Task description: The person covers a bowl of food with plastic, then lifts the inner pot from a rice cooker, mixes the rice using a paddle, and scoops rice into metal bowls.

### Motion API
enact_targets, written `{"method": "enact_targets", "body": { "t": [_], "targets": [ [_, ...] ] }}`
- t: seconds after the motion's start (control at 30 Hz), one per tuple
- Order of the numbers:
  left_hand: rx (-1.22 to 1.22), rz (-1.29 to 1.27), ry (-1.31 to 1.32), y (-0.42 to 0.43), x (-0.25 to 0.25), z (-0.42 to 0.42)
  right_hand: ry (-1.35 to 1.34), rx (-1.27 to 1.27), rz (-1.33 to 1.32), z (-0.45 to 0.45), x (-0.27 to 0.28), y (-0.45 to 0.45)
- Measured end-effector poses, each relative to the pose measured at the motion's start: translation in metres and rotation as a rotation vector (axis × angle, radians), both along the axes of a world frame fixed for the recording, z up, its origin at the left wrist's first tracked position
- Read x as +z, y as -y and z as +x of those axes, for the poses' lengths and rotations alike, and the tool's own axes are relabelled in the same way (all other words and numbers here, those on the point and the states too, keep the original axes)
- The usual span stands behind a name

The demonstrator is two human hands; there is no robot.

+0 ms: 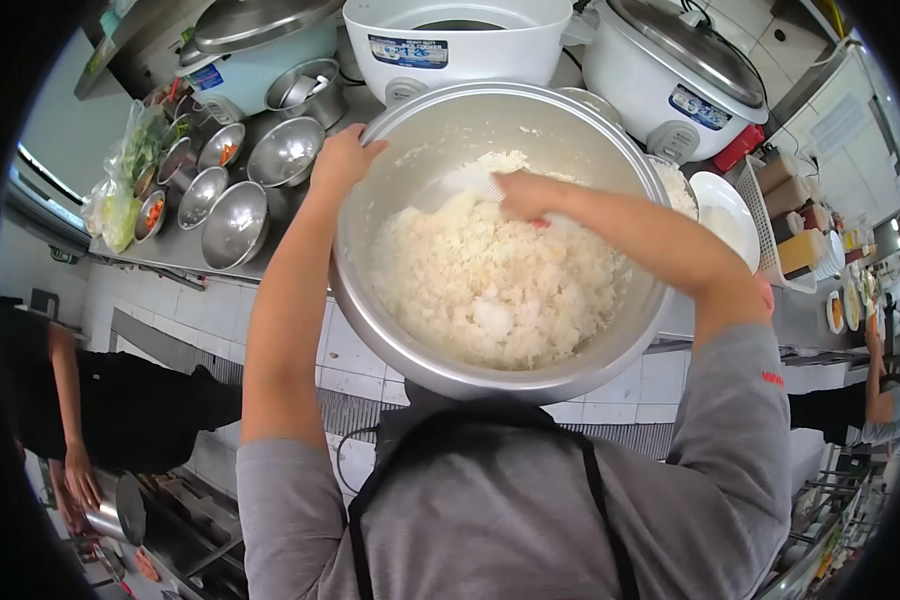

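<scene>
While the left hand (342, 163) grips the pot (450, 374), the right hand's (523, 196) grasp over rice (495, 280) is unclear.

Well behind the left hand (342, 163) and the right hand (525, 196), a grey short-sleeved shirt (500, 510) is crossed by two narrow black straps (607, 510). On the sleeve (732, 400) behind the right hand, a small red marking (773, 379) is borne near the edge.
</scene>
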State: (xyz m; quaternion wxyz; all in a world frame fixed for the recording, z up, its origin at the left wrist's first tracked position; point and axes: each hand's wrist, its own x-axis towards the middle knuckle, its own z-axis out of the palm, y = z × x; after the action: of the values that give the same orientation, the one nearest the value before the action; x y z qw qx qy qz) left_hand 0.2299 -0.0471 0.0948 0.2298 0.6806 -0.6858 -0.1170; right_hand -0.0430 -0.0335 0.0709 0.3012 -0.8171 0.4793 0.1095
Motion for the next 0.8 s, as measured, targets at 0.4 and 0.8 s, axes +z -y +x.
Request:
{"method": "enact_targets", "body": {
  "t": [0.4,0.8],
  "targets": [
    [0.007,-0.008,-0.002,-0.006,-0.008,-0.002,-0.188,-0.075,-0.182,-0.044,0.069,-0.02],
    [0.05,0.02,-0.045,-0.006,-0.003,0.002,-0.062,-0.063,-0.094,-0.021,0.01,-0.028]
  ]
}}
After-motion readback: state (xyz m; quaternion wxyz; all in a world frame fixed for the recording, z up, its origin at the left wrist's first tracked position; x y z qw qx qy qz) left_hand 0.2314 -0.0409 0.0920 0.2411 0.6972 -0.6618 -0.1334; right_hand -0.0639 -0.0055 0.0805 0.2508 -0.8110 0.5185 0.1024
